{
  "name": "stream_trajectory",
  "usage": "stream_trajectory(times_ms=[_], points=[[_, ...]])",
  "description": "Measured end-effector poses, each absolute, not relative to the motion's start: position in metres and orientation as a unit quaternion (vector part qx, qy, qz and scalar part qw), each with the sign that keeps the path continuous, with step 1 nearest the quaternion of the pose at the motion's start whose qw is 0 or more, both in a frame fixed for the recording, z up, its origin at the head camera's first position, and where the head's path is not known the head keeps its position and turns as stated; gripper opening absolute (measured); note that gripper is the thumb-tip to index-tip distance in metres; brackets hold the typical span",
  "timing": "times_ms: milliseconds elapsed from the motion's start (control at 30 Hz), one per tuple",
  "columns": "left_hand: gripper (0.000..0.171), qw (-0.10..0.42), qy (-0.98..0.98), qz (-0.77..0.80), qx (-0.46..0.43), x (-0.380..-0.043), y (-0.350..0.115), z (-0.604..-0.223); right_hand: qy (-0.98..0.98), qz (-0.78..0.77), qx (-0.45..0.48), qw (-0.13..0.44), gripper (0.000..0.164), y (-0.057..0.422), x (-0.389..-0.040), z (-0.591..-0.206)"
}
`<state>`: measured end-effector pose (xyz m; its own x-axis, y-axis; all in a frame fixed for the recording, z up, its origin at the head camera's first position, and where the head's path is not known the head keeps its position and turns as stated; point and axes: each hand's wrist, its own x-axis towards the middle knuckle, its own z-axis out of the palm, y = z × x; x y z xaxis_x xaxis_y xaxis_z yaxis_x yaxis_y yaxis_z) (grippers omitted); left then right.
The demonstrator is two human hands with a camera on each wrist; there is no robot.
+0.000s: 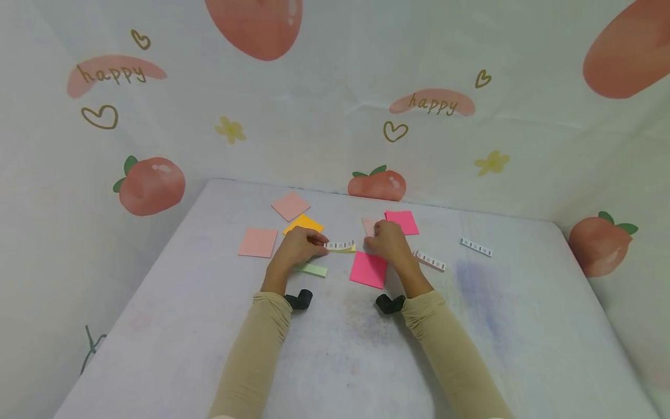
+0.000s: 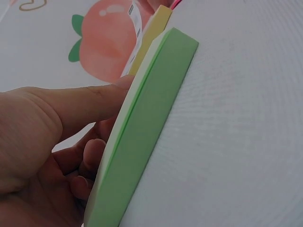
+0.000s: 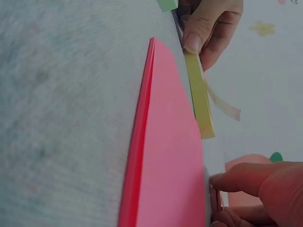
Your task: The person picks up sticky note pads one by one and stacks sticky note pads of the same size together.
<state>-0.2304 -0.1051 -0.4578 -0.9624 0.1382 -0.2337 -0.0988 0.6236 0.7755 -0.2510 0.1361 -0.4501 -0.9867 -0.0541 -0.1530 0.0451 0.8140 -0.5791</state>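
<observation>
Two tan sleeves [image 1: 251, 355] reach over the white table [image 1: 345, 361], whose near edge is cut off. A small black bent piece [image 1: 300, 299] sits by each wrist. Next comes a hot pink square paper pad [image 1: 369, 269], just on the near side of the right hand. A light green paper strip pad [image 1: 314, 270] lies by the left hand, which hides one end.

The left hand [image 1: 299, 247] pinches one end of a thin yellow paper strip pad [image 1: 342, 250] with a white strip with dark marks [image 1: 339, 245] along it; the marks are too small to read. The yellow pad's other end points toward the right hand [image 1: 391, 241], which pinches a pale pink paper piece [image 1: 369, 226]. Fingers cover much of that, so I can't tell its whole shape.

Two more marked white strips [image 1: 476, 247] lie toward the table's right edge. Behind the left hand, an orange square pad [image 1: 303, 222] is partly hidden. Nearest the far edge is a light pink square pad [image 1: 291, 206].
</observation>
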Motion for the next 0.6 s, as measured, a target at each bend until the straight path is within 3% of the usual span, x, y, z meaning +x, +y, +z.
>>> stream_trajectory(times_ms=[200, 600], points=[[0.019, 0.138, 0.89, 0.434, 0.01, -0.2309, -0.1055, -0.4586, 0.945, -0.311, 0.021, 0.1, 0.048, 0.1356, -0.2509, -0.4485], [0.019, 0.137, 0.893, 0.429, 0.005, -0.231, -0.1045, -0.4592, 0.942, -0.33, -0.008, 0.067, 0.036, 0.1397, -0.2449, -0.4456]])
